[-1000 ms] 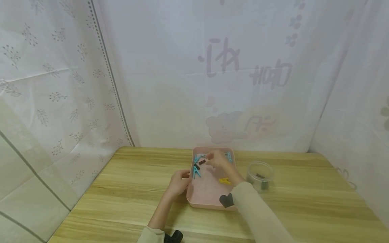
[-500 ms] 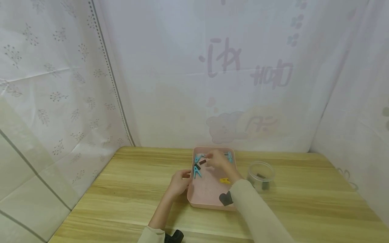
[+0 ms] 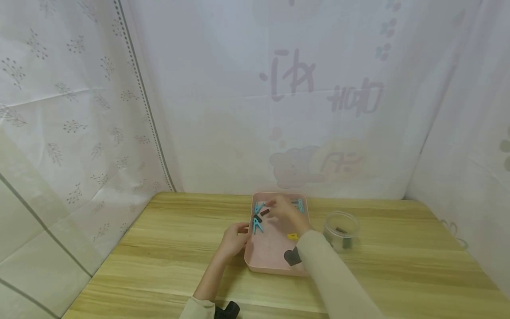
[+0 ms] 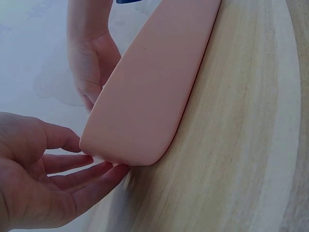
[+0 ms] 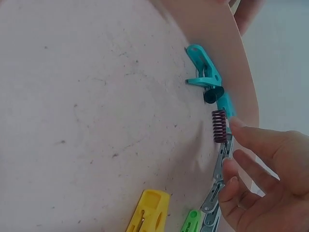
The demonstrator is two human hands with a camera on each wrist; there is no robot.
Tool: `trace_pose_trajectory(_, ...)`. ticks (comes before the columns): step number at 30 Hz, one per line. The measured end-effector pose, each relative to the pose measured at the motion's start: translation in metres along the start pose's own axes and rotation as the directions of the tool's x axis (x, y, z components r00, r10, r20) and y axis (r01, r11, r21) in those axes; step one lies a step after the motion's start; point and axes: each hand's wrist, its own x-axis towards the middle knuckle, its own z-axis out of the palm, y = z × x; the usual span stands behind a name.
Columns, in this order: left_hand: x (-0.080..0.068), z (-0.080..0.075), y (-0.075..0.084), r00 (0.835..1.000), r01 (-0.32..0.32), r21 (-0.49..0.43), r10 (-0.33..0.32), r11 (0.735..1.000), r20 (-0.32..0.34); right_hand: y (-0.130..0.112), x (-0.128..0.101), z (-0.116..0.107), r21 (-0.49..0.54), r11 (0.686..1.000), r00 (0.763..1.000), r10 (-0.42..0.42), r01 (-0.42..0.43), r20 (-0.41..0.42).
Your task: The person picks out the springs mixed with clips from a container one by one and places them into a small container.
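My right hand reaches into the far left part of a shallow pink tray. In the right wrist view its spread fingertips are right beside a dark red coil spring and a row of grey clothespins, gripping nothing visible. A black spring lies beside a teal clothespin, with another teal one partly hidden behind. Nearer me in the tray are a yellow clothespin and, in the right wrist view, a green clothespin. My left hand rests extended fingertips against the tray's left outer wall.
Right of the tray stands a clear round jar with a few dark pieces in it. All of this is on a wood-grain table. Printed white curtains hang behind and at the sides.
My right forearm and sleeve have shifted slightly left, covering a bit more of the yellow clothespin. The right fingers hover at the same spot. The left hand and the tray stay in place.
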Motion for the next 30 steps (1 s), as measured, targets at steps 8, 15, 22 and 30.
trace_pose_trajectory(8,0.000,0.000,0.002,1.000,-0.006,-0.013,0.006,1.000,0.006,0.004,0.009,0.001,0.006,0.999,0.999,0.036,-0.037,0.034)
trace_pose_trajectory(15,0.001,-0.001,-0.001,1.000,0.006,-0.022,-0.006,1.000,0.010,-0.006,0.006,0.002,-0.015,1.000,0.997,-0.026,0.027,0.078)
trace_pose_trajectory(22,0.001,0.000,-0.002,1.000,0.002,-0.011,-0.002,1.000,0.013,-0.002,0.013,0.005,-0.007,1.000,0.996,-0.023,0.023,0.091)
trace_pose_trajectory(30,0.000,0.000,0.000,1.000,-0.004,-0.013,0.004,1.000,0.015,-0.002,0.016,0.008,-0.018,1.000,0.998,-0.013,0.014,0.054)
